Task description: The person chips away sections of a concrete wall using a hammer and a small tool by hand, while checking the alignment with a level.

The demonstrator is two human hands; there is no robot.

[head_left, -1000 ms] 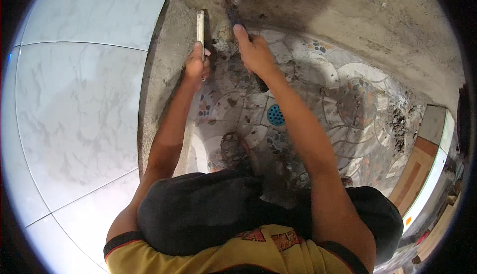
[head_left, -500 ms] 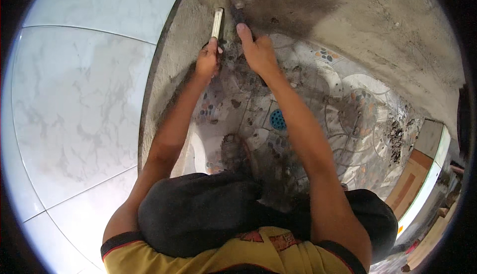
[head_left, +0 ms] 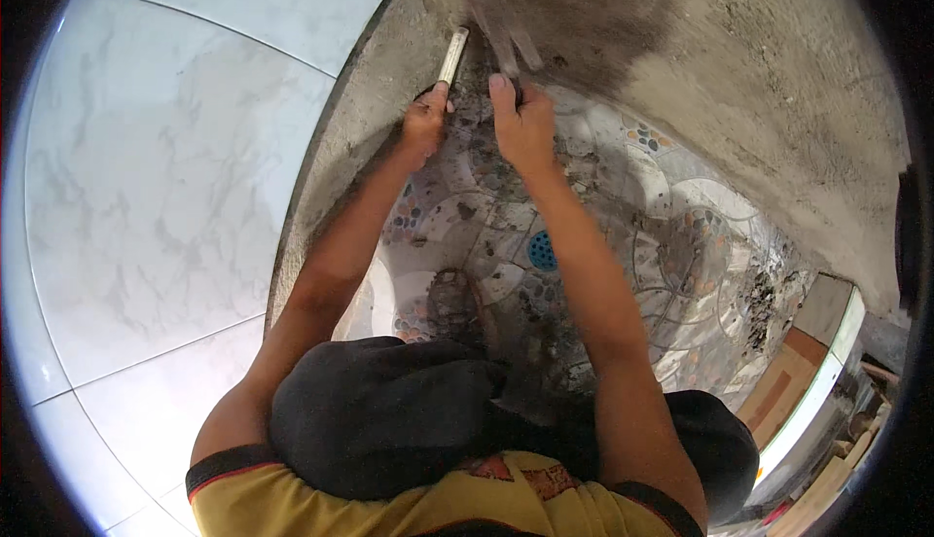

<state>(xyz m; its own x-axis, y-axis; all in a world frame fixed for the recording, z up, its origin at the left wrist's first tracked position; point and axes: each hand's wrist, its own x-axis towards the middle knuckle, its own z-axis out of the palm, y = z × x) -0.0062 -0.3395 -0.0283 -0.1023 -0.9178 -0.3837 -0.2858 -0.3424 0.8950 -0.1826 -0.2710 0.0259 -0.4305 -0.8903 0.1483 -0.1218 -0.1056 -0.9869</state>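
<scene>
My left hand (head_left: 425,126) is closed around the lower end of a narrow, cream-coloured flat strip (head_left: 453,54), whose far end points up into the corner of the rough cement wall (head_left: 739,60). Lines run along the strip, but its kind is not clear. Just to the right, my right hand (head_left: 526,130) grips a tool with its thumb laid along the top. The grey tool (head_left: 499,39) is smeared by motion into two streaks, and its kind cannot be made out. It is over the damp, darker patch of cement.
Below lies a dirty patterned tile floor (head_left: 457,221) with a round blue drain cover (head_left: 543,251). Pale glossy tiles (head_left: 185,187) cover the left side beyond a cement edge. Dark rubble (head_left: 764,299) and wooden boards (head_left: 793,386) are at the right. My bent knees (head_left: 389,411) are close below.
Both hands appear shifted slightly right and down as the view moves. The left-hand strip leans more to the right. The right-hand tool is now blurred into two streaks.
</scene>
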